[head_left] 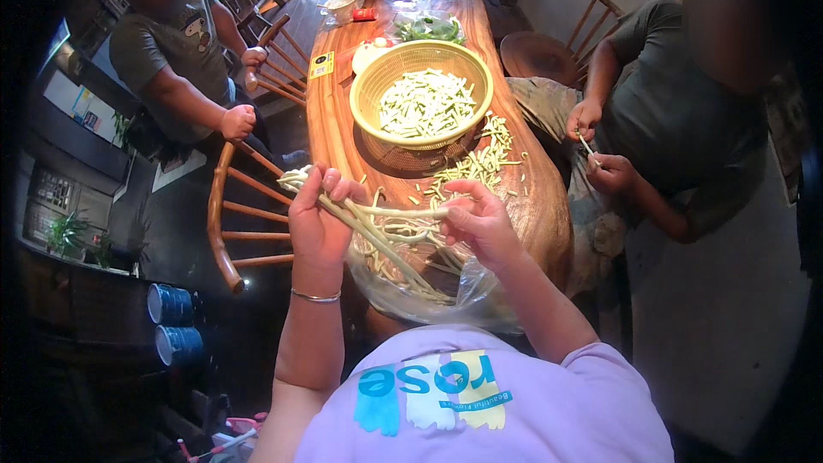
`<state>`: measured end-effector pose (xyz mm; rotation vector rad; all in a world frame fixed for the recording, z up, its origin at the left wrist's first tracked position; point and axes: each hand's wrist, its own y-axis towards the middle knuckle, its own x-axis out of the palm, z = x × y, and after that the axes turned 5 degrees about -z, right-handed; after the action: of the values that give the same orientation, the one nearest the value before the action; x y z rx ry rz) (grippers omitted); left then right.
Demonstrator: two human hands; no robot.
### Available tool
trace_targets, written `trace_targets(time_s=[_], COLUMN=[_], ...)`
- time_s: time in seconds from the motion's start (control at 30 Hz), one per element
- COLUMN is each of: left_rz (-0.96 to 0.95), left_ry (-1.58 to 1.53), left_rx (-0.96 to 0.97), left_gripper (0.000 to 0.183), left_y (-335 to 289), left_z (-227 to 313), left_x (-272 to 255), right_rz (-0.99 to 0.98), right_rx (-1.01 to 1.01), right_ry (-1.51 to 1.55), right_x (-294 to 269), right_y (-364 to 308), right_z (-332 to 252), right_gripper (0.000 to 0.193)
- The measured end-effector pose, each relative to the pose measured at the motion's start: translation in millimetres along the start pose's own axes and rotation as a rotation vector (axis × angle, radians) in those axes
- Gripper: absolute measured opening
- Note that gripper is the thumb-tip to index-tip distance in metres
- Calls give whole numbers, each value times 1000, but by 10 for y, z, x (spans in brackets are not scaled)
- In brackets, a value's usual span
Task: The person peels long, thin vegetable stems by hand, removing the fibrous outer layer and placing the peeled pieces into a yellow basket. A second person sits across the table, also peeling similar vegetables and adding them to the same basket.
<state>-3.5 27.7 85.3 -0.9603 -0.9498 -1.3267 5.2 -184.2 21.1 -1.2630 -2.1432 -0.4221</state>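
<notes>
Left hand [315, 216] clamps several beans [356, 224]; right hand [478, 221] pinches one bean [401, 213] near one yellow basket [429, 58].

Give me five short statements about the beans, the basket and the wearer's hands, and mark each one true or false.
1. The left hand holds several long beans. True.
2. Cut pieces lie inside the yellow basket. True.
3. Every cut piece is in the basket. False: loose pieces lie on the wooden table beside it.
4. The right hand pinches one of the long beans. True.
5. The left hand reaches into the basket. False: it is outside the basket, nearer the wearer.
</notes>
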Motion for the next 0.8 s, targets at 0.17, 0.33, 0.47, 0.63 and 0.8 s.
trace_targets(time_s=[0.17,0.33,0.47,0.63,0.8], left_rz=[152,-47,133,227,90], left_ry=[225,241,538,780,663], left_rx=[-73,-103,-122,-192,-268], left_gripper=[2,14,21,11,11], left_y=[-24,0,-50,-78,-28], left_z=[84,184,141,113,52], left_x=[-25,-293,-293,-316,-442], right_rz=[-151,-333,-25,132,347], right_rx=[65,8,27,-181,-61], right_ry=[-758,-1130,-1090,-1142,-724], right_x=[-36,-50,-73,-119,-230], right_y=[-6,12,39,72,188], right_z=[4,90,111,173,402], right_gripper=[15,14,14,14,17])
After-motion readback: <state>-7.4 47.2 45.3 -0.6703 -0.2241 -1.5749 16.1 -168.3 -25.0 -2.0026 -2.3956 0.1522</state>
